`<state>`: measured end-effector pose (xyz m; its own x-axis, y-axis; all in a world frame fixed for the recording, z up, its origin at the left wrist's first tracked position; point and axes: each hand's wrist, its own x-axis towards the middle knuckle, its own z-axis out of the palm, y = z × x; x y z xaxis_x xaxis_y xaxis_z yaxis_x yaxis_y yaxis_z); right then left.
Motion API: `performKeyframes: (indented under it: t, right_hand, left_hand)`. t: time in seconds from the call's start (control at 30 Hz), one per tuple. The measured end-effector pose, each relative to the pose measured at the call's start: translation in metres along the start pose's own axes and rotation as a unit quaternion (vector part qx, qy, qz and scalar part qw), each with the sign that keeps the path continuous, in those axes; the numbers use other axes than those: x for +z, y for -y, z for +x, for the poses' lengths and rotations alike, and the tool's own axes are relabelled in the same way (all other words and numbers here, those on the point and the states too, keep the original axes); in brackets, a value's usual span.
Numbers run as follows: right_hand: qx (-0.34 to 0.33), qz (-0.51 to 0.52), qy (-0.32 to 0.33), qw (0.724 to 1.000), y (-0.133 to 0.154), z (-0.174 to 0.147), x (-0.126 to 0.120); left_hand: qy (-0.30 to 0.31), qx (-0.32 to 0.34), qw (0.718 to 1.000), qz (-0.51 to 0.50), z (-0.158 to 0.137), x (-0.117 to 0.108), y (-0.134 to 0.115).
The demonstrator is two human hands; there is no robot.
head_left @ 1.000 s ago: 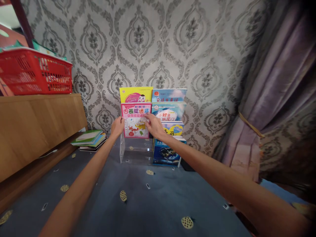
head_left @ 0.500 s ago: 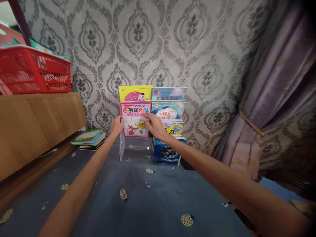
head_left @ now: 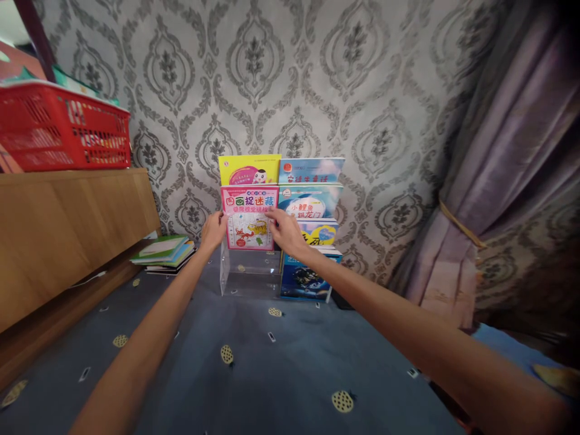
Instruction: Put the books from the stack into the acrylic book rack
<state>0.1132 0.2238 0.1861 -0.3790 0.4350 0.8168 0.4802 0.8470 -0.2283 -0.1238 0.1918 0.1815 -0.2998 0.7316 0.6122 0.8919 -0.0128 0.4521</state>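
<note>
A pink picture book [head_left: 250,226] stands upright in the left column of a clear tiered book rack [head_left: 251,285], in front of a yellow book [head_left: 248,163]. My left hand [head_left: 214,231] grips its left edge, with the fingertips partly hidden. On the opposite side, my right hand [head_left: 286,231] pinches the right edge, its thumb and fingers resting on the cover. Several books fill the right column: a blue-pink book [head_left: 312,169] at the top, a light-blue book [head_left: 324,202], a yellow-and-white book partly behind my right wrist, and a dark-blue book [head_left: 304,284] lowest.
A stack of books [head_left: 163,254] lies left of the rack, beside a wooden headboard [head_left: 77,235] carrying a red basket [head_left: 63,130]. Patterned wallpaper is directly behind the rack. At the right hangs a tied curtain [head_left: 489,181]. Blue patterned bedding [head_left: 254,386] lies beneath everything.
Almost nothing differs. Both hands keep their hold on the pink picture book, which stays in the same place in the rack; the camera view has shifted very slightly.
</note>
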Motion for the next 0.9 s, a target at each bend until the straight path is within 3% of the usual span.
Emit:
performKeyframes:
  t: [0.13,0.37,0.5,0.7,0.9]
  right_hand:
    - [-0.013,0.016,0.040,0.999,0.017,-0.027,0.000]
    - [-0.056,0.054,0.175,0.981,0.051,-0.106,0.017]
    - [-0.012,0.104,0.206,0.973,0.064,-0.145,0.031]
    - [0.082,0.173,0.234,0.953,0.086,-0.205,0.056]
    - [0.152,0.207,0.248,0.934,0.095,-0.243,0.076]
  left_hand:
    - [-0.015,0.003,1.000,-0.016,-0.003,0.003,0.009]
    - [-0.019,0.003,0.999,-0.028,-0.013,0.012,0.034]
    - [-0.002,-0.006,1.000,-0.007,-0.028,0.023,0.054]
    - [0.043,-0.045,0.995,0.079,-0.076,0.042,0.104]
    - [0.047,-0.092,0.979,0.174,-0.094,0.032,0.162]
